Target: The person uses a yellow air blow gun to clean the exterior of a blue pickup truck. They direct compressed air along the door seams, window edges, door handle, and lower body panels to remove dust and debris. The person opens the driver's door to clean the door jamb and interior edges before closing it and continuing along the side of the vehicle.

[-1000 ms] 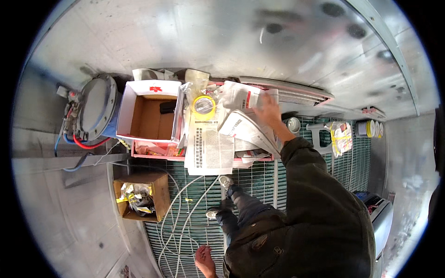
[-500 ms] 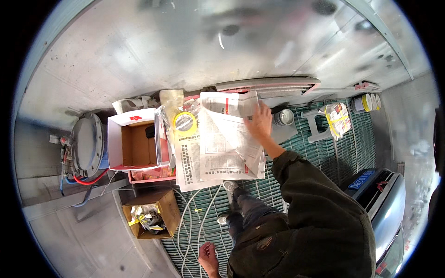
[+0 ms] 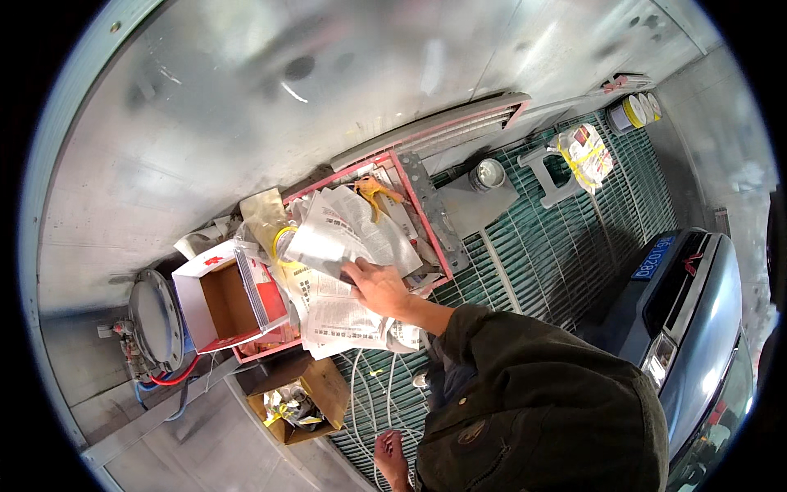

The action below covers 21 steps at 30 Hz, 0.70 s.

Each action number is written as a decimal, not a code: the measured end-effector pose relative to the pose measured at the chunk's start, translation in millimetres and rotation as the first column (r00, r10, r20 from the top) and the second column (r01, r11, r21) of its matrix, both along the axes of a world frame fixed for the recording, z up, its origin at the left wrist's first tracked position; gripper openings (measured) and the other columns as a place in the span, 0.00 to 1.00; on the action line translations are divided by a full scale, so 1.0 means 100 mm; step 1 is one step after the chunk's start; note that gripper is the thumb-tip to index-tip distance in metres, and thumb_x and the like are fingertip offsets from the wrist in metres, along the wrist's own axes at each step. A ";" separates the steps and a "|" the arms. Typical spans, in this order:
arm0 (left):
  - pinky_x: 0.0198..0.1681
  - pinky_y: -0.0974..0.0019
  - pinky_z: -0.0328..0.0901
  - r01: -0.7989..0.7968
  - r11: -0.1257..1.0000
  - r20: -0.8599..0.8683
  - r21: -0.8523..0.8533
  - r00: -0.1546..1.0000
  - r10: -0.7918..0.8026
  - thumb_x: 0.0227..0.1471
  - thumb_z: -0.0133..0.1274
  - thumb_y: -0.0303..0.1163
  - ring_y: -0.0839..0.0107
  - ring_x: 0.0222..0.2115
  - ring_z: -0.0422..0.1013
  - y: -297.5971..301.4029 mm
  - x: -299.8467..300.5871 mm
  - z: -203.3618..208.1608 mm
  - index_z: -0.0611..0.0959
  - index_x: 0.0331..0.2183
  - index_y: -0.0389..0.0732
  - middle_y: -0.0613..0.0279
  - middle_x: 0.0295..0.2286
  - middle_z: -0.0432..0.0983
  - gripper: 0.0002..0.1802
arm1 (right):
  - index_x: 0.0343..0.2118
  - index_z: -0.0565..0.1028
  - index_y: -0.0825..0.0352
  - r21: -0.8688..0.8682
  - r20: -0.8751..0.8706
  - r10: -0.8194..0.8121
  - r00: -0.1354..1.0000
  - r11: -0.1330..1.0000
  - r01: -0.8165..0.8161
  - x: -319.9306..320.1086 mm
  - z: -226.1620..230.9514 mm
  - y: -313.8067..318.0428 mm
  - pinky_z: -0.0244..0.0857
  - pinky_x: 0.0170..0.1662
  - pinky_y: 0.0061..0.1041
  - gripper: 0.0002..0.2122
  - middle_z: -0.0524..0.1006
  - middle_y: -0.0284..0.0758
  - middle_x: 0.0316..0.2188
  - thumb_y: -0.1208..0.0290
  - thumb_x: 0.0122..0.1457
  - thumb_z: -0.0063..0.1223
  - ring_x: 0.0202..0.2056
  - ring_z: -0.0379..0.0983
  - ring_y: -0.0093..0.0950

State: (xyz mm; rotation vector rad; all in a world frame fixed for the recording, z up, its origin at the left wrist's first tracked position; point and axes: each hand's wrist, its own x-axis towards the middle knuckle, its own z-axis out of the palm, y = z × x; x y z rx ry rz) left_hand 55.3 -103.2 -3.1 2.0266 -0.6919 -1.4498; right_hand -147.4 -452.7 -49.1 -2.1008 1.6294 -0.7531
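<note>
Several printed newspaper sheets [image 3: 348, 324] lie loosely over the left part of a red tray-like cart [image 3: 426, 238]. On top of them my right hand [image 3: 375, 287] is closed on a sheet, which bends up and creases around the fingers. An orange-yellow tool with a handle [image 3: 375, 193] lies on papers in the uncovered part of the cart. Partly hidden by the newspaper is a roll of yellow tape [image 3: 284, 243]. My left hand [image 3: 391, 455] hangs low over the floor grating, its fingers curled in, with nothing visible in them.
A white-and-red open carton [image 3: 225, 299] stands left of the newspaper, and a brown box of crumpled waste [image 3: 324, 394] sits below. A metal can [image 3: 489, 175], a grey stool [image 3: 548, 176] and a blue car [image 3: 697, 287] are to the right. Hoses [image 3: 361, 402] cross the grating.
My right hand has moved left and down, drawing the newspaper with it. The cart's right part and the orange-yellow tool now show. The whole view has tilted.
</note>
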 end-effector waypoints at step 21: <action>0.38 0.58 0.70 -0.340 0.934 0.273 0.105 0.914 0.302 0.52 0.54 0.39 0.55 0.34 0.77 0.91 -0.49 0.49 0.80 0.40 0.38 0.51 0.32 0.80 0.16 | 0.46 0.72 0.66 0.221 -0.457 -0.103 0.883 0.949 0.225 -1.83 -0.92 -1.87 0.66 0.45 0.36 0.18 0.75 0.42 0.41 0.58 0.64 0.39 0.41 0.73 0.36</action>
